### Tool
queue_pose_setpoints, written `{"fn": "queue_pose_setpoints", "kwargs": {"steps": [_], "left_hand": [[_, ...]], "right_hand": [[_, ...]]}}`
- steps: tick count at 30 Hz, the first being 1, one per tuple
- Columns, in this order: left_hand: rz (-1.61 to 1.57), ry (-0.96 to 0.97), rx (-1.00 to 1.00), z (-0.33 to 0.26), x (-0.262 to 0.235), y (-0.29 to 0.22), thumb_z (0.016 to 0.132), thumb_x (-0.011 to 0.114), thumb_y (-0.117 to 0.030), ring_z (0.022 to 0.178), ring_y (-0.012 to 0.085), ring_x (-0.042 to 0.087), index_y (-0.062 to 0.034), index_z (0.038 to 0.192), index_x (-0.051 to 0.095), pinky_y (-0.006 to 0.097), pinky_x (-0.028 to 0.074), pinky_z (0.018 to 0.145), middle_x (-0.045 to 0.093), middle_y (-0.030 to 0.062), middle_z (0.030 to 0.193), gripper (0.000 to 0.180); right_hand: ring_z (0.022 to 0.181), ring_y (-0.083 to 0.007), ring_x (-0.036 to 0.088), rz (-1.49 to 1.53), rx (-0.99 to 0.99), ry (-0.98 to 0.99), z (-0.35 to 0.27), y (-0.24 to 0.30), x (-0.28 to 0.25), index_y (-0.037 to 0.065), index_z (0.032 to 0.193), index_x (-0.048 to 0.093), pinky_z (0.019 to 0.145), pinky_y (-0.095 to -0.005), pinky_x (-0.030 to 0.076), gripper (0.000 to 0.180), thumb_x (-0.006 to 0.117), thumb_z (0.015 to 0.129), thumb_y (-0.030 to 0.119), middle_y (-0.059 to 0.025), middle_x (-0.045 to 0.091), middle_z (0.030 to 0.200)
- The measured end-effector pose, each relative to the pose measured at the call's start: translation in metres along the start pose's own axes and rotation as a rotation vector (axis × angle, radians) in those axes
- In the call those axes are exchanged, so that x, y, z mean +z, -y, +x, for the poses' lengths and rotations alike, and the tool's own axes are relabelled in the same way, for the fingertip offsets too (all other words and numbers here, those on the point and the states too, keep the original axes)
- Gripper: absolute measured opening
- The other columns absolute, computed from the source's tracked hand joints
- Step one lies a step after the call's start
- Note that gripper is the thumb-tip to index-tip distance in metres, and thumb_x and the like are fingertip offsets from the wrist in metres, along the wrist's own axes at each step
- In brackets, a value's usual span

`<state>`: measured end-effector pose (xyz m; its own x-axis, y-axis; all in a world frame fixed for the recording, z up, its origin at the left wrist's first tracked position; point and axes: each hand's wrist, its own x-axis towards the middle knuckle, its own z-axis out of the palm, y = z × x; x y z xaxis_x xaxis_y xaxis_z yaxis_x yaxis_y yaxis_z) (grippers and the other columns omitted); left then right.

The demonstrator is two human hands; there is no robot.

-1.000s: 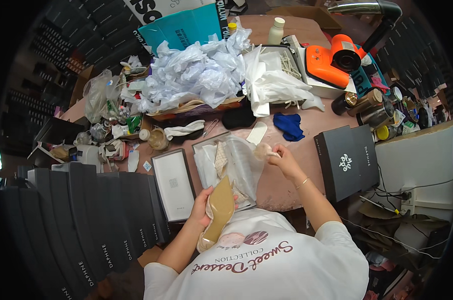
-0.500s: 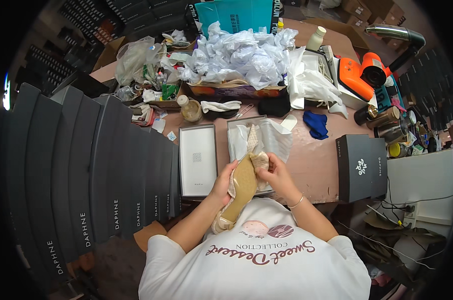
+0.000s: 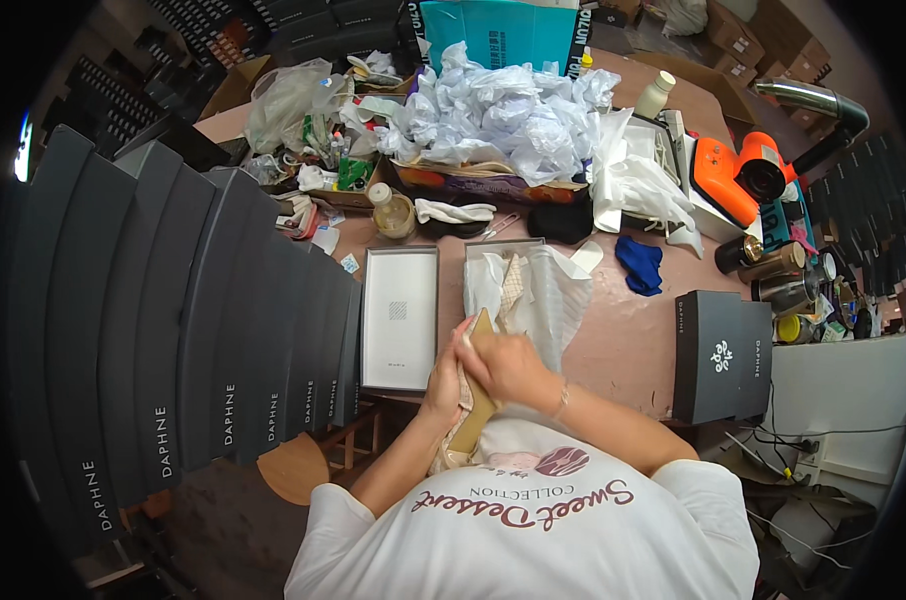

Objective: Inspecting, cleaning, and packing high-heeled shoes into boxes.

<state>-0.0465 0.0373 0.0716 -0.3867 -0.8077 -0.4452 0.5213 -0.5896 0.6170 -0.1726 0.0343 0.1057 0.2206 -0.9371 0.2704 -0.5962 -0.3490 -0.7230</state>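
Note:
My left hand (image 3: 444, 385) grips a shoe (image 3: 470, 430) from its left side, close to my chest. Its tan sole is turned up, and a beige woven upper shows along the left edge. Over the sole's far end my right hand (image 3: 513, 368) is closed, with its fingertips beside my left fingers; whatever it holds is hidden. Just beyond my hands lies an open shoe box (image 3: 503, 244) lined with white tissue paper (image 3: 556, 300). A second beige woven shoe (image 3: 513, 285) lies in that paper. Left of it is a white-lined box lid (image 3: 400, 345).
Dark shoe boxes (image 3: 208, 330) are stacked at the left. A closed dark box (image 3: 718, 355) stands at the right, below a blue cloth (image 3: 639, 265). Farther back are a bottle (image 3: 391, 212), crumpled white plastic (image 3: 513, 115) and an orange blower (image 3: 723, 180).
My right hand has moved left and closed over the sole. The crumpled beige piece it held has gone out of sight. The shoe's far end has come nearer to me.

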Motion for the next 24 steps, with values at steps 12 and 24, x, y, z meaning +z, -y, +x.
{"fn": "queue_pose_setpoints", "kwargs": {"steps": [12,24], "left_hand": [[-0.104,-0.146,0.019,0.014,-0.006,-0.012,0.097,0.037,-0.038,0.104,0.0206,0.058,-0.0037,0.125,0.048,0.032,0.048,0.087,0.057,0.0110,0.116,0.046],[-0.474,-0.292,-0.108,0.027,-0.080,-0.007,0.094,0.038,-0.042,0.095,0.0317,0.063,-0.0011,0.119,0.054,0.040,0.052,0.081,0.062,0.0167,0.106,0.050]], "right_hand": [[0.070,-0.0250,0.064,0.911,0.635,0.020,0.055,-0.080,0.037,0.004,0.088,0.060,0.060,-0.0373,0.052,0.032,0.049,0.094,0.033,-0.0118,0.064,0.082],[0.080,-0.0224,0.064,1.544,0.843,0.274,0.132,-0.112,0.054,0.002,0.109,0.055,0.074,-0.0351,0.056,0.031,0.053,0.093,0.028,-0.0129,0.062,0.097]]}}
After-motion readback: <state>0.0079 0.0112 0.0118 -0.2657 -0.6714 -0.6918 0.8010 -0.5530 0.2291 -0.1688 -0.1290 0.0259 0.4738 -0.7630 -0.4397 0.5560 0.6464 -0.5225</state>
